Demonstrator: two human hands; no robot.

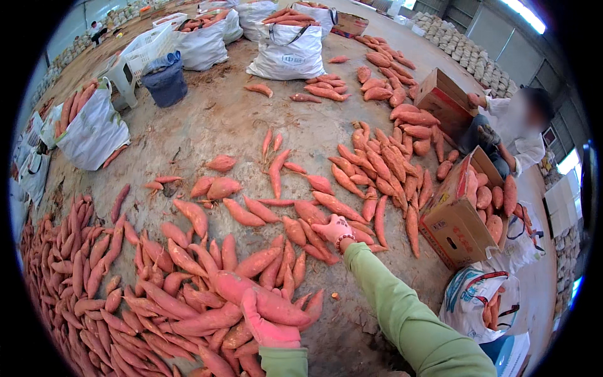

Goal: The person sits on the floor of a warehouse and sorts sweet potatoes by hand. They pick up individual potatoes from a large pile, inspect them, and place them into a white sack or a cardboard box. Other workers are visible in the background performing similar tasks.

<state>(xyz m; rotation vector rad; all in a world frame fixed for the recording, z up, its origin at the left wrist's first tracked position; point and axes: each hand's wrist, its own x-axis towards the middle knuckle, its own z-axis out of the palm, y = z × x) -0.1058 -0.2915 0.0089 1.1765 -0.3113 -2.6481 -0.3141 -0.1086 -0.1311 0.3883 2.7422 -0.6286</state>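
My left hand (269, 323), in a pink glove, holds a large reddish sweet potato (259, 297) over a big pile of sweet potatoes (155, 301). My right hand (334, 228), in a light pink glove with a red bead bracelet at the wrist, reaches forward to a small group of sweet potatoes on the floor. Its fingertips are at a sweet potato (309, 212); whether they grip it cannot be told. Beyond lie scattered single roots, among them a slender sweet potato (278, 173).
Right, a co-worker (513, 127) sits beside a cardboard box of sweet potatoes (459, 226) and another box (443, 101). White woven sacks (289, 52) stand at the back, a dark blue bucket (165, 82) back left. A heap (386, 165) lies right of centre.
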